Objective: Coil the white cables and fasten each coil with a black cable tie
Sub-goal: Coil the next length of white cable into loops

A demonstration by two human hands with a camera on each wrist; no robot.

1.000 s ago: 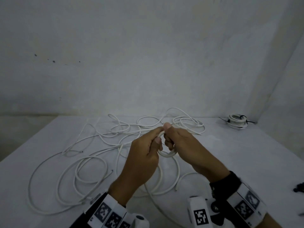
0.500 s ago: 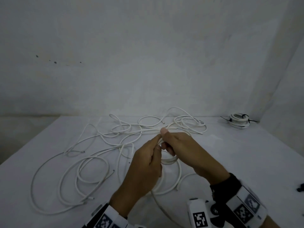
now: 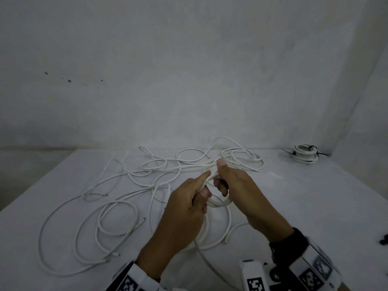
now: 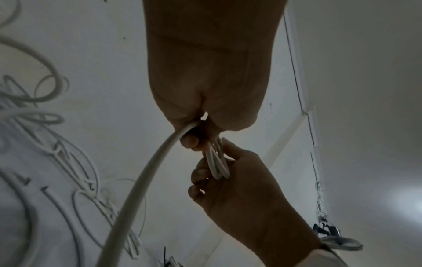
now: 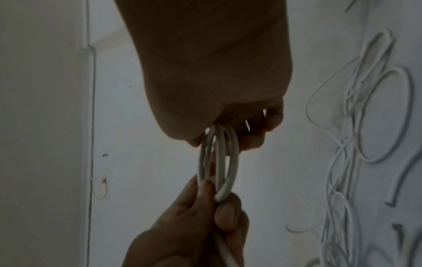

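Observation:
A small coil (image 3: 218, 201) of white cable hangs above the middle of the white table (image 3: 315, 206), held between both hands. My right hand (image 3: 237, 185) pinches the coil's top, thumb up and fingers curled through the loops (image 5: 219, 159). My left hand (image 3: 189, 204) pinches the coil's left side (image 4: 217, 162) between thumb and forefinger. The free length of that cable (image 4: 146, 180) trails down from the left hand to the table. Several loose white cables (image 3: 117, 211) lie tangled across the table. A finished coil (image 3: 304, 153) with black cable ties sits at the far right corner.
The white wall (image 3: 189, 70) rises directly behind the table. A small black object (image 3: 384, 245), cut off by the frame, lies at the right edge of the table. Bare table surface (image 3: 325, 196) lies to the right of the hands.
Both hands have kept hold of the small coil and shifted slightly away from me and up. The left thumb and forefinger have slid further up along the coil's side.

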